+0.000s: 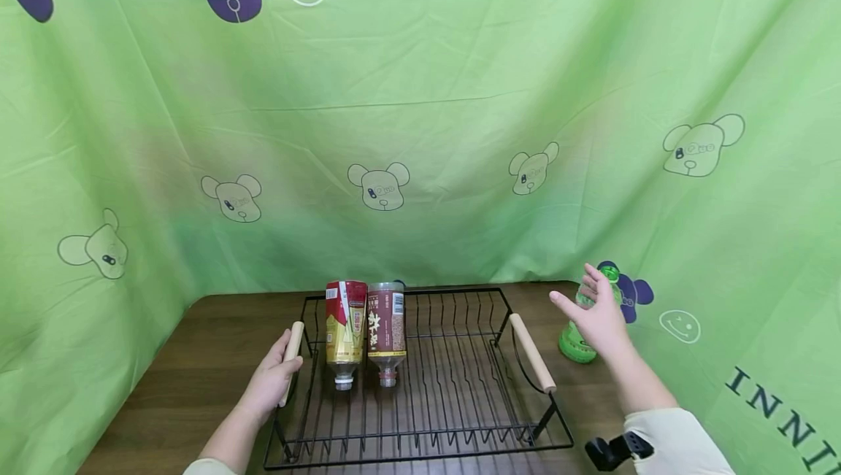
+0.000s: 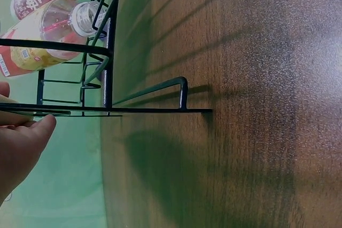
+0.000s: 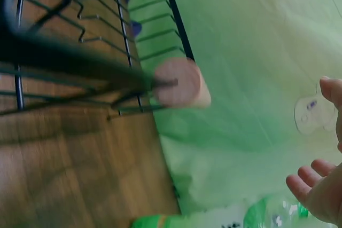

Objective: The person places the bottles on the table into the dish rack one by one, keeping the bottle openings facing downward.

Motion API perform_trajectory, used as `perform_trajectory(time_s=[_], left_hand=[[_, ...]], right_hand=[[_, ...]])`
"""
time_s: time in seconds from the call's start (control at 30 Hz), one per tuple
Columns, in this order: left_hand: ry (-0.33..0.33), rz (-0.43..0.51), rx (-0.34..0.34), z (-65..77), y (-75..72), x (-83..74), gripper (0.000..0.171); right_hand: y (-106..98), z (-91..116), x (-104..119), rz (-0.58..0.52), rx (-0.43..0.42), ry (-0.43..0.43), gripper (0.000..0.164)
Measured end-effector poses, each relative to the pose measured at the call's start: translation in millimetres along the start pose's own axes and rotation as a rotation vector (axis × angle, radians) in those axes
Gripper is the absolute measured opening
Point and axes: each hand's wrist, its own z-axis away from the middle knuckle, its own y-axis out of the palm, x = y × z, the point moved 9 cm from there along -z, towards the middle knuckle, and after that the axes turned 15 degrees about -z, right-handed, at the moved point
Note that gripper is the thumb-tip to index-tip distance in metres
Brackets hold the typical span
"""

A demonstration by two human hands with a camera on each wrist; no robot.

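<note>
A black wire dish rack (image 1: 552,449) with pale wooden handles stands on the table. My left hand (image 1: 268,380) grips its left handle (image 1: 295,342), thumb on the near side. Inside the rack, at the left, two clear plastic bottles lie side by side with necks toward me: one with a red and gold label (image 1: 344,325), one with a maroon label (image 1: 387,322). Beyond the right handle (image 1: 532,352), my right hand (image 1: 599,314) hovers with fingers spread, holding nothing. It partly hides a green bottle (image 1: 578,344), and the right wrist view shows a gap between them.
Brown wood-grain tabletop (image 1: 177,387) shows on both sides of the rack. A green cloth (image 1: 453,227) printed with bear heads hangs behind and along the sides. A black strap device (image 1: 619,452) sits at my right sleeve.
</note>
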Motion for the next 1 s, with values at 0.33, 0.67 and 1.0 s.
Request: perform_trajectory(time_s=[0.33, 0.67, 1.0], left_hand=[[0.001, 0.001, 0.008, -0.5, 1.0, 0.9, 0.07], [-0.008, -0.004, 0.006, 0.1, 1.2, 0.2, 0.069], [0.079, 0.032, -0.027, -1.3, 1.2, 5.8, 0.073]], right_hand=[[-45.2, 7.6, -23.3, 0.042, -0.214, 0.016, 0.093], [-58.6, 4.7, -57.2, 0.131, -0.281, 0.088, 0.098], [-57.3, -15.5, -86.1, 0.069, -0.261, 0.187, 0.108]])
